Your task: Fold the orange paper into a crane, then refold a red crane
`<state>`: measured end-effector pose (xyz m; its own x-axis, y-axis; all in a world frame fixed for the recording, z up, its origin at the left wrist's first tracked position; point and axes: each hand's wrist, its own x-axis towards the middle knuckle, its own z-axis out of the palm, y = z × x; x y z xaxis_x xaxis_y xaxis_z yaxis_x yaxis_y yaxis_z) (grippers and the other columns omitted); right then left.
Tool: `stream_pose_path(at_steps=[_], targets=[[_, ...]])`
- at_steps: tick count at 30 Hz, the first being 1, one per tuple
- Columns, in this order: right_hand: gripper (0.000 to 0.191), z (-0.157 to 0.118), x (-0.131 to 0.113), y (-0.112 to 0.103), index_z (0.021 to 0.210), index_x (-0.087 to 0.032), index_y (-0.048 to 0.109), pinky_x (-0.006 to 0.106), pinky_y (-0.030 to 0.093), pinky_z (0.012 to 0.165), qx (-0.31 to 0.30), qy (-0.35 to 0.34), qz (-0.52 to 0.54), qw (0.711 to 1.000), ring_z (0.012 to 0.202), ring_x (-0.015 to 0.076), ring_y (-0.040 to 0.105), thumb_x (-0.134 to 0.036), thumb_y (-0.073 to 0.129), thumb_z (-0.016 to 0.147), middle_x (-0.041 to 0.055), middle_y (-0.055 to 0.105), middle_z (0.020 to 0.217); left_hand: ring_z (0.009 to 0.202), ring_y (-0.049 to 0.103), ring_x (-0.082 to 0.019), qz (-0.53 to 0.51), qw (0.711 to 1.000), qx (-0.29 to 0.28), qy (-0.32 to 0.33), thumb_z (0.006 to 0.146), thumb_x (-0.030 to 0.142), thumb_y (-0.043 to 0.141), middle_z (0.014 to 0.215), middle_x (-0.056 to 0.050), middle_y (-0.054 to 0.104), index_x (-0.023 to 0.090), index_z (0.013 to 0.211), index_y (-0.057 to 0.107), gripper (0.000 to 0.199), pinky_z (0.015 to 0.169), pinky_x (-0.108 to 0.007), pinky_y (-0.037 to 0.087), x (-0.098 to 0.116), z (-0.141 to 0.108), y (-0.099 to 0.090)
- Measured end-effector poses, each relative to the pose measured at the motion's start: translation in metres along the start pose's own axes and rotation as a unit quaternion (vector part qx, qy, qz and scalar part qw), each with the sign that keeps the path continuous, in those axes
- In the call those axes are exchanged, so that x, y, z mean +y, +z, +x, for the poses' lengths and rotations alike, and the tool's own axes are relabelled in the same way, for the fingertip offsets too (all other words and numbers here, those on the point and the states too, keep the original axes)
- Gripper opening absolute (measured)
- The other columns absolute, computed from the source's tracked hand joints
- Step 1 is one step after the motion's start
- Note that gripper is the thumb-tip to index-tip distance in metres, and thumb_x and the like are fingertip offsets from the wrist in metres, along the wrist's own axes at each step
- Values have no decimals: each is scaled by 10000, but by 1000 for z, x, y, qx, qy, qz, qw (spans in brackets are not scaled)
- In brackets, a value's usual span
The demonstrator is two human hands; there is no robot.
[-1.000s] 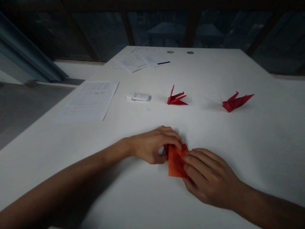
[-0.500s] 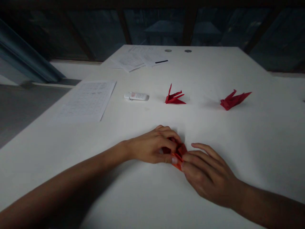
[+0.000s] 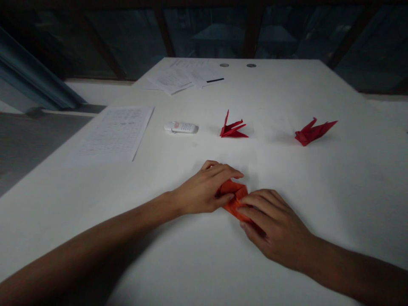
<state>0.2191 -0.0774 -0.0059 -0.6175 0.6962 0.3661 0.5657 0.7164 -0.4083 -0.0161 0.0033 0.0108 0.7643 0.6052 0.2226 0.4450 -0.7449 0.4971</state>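
An orange-red folded paper (image 3: 234, 199) lies on the white table between my two hands. My left hand (image 3: 212, 187) is on its left part, the thumb on the paper and the index finger stretched over its far edge. From the right, my right hand (image 3: 270, 225) touches the paper with its fingertips, the fingers bent and the thumb at the near edge. The paper's ends are partly hidden under both hands. Beyond them stand two red folded paper birds, one near the middle (image 3: 234, 129) and one on the right (image 3: 314, 132).
A white correction-tape-like item (image 3: 181, 127) lies left of the middle bird. A printed sheet (image 3: 111, 134) is at the left, more papers (image 3: 175, 78) with a black strip (image 3: 215, 80) farther back. Two round discs (image 3: 224, 65) (image 3: 251, 66) sit near the far edge.
The paper now shows a flatter, wider orange face between my hands. My left index finger has lifted and straightened, and my right fingers have come down onto the paper.
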Motion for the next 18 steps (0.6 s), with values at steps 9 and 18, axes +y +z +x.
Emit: stream_pose_path(at_steps=[9,18], targets=[[323,-2,-2,-4,1247,-144,590,445,493,999,50,-5,34,998,1088,248,649,-164,635,927,109,718,1183,1125,593,-278,22,994,-51,-91,940,389,617,1206,-97,658,201,1241,587,356,998,-440,425,8,1,-9],[114,6,6,-5,1018,-213,638,418,482,910,13,62,117,991,961,207,621,-129,610,946,29,718,990,1287,499,-269,-110,975,-195,5,812,308,820,1340,-15,597,309,997,734,205,1109,-457,301,-8,1,-33]])
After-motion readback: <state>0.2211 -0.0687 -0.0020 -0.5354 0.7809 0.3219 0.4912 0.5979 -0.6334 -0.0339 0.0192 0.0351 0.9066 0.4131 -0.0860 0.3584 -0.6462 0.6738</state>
